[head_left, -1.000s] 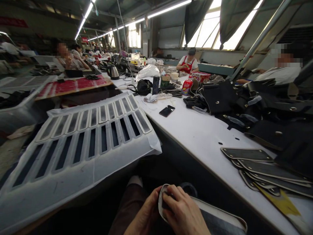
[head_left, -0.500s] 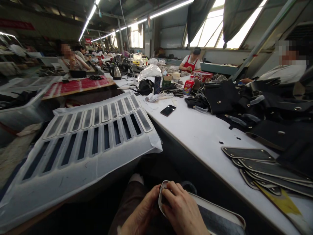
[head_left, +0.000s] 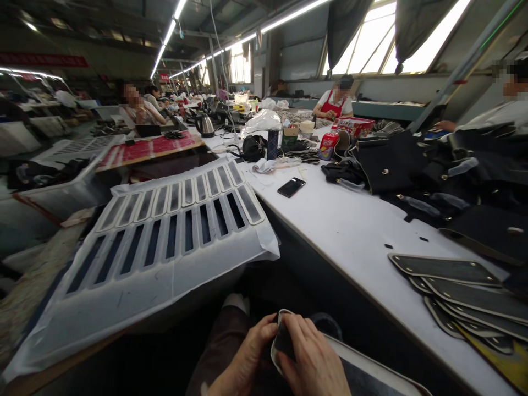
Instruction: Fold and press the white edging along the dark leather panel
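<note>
Low in the head view, a long dark panel with a pale rim (head_left: 367, 369) lies across my lap, its near end raised between my hands. My left hand (head_left: 246, 355) pinches the left edge of that end between thumb and fingers. Over the same end, my right hand (head_left: 311, 352) is curled, with its fingertips on the pale rim. On the sheet-covered board (head_left: 165, 286) to the left, similar pale-rimmed strips (head_left: 187, 192) lie in a row above a row of dark slots.
The white table (head_left: 330, 220) runs along the right with a phone (head_left: 291, 187), a stack of dark panels (head_left: 445, 269), black bag pieces (head_left: 391, 165) and a red can (head_left: 329, 144). A kettle (head_left: 204, 125) stands farther back. Several people sit around the tables.
The view has turned slightly left, so the surroundings sit farther right. My right fingers have shifted on the panel's end, and more of its dark face shows between my hands.
</note>
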A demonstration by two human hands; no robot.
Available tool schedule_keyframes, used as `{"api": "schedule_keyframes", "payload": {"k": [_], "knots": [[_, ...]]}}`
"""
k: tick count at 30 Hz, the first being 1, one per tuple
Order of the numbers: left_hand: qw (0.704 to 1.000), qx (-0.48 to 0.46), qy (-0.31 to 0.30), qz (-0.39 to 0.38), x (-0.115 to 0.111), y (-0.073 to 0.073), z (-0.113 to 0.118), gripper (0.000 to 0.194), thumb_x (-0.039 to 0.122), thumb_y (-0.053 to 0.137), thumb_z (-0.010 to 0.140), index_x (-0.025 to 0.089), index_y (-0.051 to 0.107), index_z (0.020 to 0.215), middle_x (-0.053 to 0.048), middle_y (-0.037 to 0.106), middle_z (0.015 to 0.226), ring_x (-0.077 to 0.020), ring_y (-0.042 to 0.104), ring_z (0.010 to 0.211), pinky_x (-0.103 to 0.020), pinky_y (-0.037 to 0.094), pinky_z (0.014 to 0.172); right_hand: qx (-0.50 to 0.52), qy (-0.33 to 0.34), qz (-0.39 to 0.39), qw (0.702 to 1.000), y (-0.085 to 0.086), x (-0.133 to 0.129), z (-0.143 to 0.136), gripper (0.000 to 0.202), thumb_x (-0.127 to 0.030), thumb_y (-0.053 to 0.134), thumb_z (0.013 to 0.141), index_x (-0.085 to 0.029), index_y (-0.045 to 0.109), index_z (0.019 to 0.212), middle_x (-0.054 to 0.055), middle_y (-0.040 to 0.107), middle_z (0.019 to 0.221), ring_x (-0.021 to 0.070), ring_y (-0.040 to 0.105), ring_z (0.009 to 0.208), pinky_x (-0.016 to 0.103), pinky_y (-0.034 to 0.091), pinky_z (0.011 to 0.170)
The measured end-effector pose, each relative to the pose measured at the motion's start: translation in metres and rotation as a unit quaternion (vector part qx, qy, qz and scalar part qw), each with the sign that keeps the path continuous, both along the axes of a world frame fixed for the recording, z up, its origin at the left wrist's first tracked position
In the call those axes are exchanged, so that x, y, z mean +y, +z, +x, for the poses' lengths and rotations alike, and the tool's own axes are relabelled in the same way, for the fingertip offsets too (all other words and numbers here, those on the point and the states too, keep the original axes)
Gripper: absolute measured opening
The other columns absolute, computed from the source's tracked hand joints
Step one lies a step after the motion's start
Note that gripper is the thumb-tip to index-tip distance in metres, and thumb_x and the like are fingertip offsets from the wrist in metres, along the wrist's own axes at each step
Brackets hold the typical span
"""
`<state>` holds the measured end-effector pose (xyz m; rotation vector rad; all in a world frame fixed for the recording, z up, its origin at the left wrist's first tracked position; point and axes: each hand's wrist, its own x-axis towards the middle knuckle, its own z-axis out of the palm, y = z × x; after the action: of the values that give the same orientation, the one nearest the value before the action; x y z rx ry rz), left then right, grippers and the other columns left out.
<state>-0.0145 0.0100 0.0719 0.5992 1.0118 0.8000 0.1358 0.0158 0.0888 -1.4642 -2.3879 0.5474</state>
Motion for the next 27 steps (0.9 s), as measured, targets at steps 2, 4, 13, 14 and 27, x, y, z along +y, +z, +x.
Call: {"api": "schedule_keyframes", "payload": {"k": [2, 4, 13, 14, 27], "knots": [[0.999, -0.014, 0.014, 0.025, 0.001, -0.002, 0.000, 0.058, 0.054, 0.066, 0.076, 0.018, 0.063, 0.122, -0.008, 0.066, 0.117, -0.0295, 0.054, 0.120, -0.037, 0.043, 0.102, -0.002, 0.011, 0.043, 0.999, -0.007, 0.000, 0.002, 0.056, -0.007, 0.056, 0.071, -0.023, 0.044, 0.123, 0.004, 0.065, 0.114, 0.0265, 0.062, 0.099, 0.039, 0.052, 0.086], [0.998, -0.010, 0.026, 0.049, 0.001, -0.004, 0.000, 0.047, 0.046, 0.064, 0.080, 0.018, 0.066, 0.118, -0.008, 0.066, 0.119, -0.0289, 0.053, 0.122, -0.038, 0.040, 0.106, -0.002, 0.023, 0.083, 0.996, -0.011, -0.001, 0.004, 0.058, -0.008, 0.058, 0.070, -0.021, 0.042, 0.125, 0.004, 0.067, 0.114, 0.0259, 0.064, 0.097, 0.037, 0.053, 0.082], [0.981, 0.162, 0.070, 0.079, 0.007, -0.021, 0.003, 0.054, 0.050, 0.069, 0.074, 0.017, 0.071, 0.116, -0.012, 0.056, 0.141, -0.0346, 0.045, 0.133, -0.044, 0.027, 0.117, -0.035, 0.010, 0.203, 0.979, -0.016, -0.007, 0.003, 0.046, -0.013, 0.057, 0.075, -0.015, 0.051, 0.121, 0.008, 0.070, 0.110, 0.0270, 0.068, 0.091, 0.036, 0.057, 0.073], [0.980, 0.167, 0.071, 0.083, 0.006, -0.023, 0.003, 0.056, 0.051, 0.070, 0.073, 0.017, 0.070, 0.117, -0.012, 0.055, 0.142, -0.0350, 0.044, 0.134, -0.045, 0.027, 0.117, -0.042, 0.013, 0.218, 0.975, -0.017, -0.007, 0.005, 0.044, -0.014, 0.056, 0.077, -0.014, 0.051, 0.121, 0.009, 0.070, 0.111, 0.0272, 0.068, 0.091, 0.036, 0.057, 0.072], [0.979, -0.162, 0.117, 0.049, -0.012, -0.013, 0.010, 0.040, 0.044, 0.057, 0.092, 0.019, 0.068, 0.122, -0.005, 0.063, 0.132, -0.0267, 0.044, 0.136, -0.037, 0.028, 0.119, -0.051, 0.051, 0.234, 0.970, -0.023, -0.007, 0.016, 0.058, -0.018, 0.057, 0.083, -0.031, 0.049, 0.139, 0.002, 0.068, 0.118, 0.0228, 0.067, 0.095, 0.031, 0.057, 0.075]]}}
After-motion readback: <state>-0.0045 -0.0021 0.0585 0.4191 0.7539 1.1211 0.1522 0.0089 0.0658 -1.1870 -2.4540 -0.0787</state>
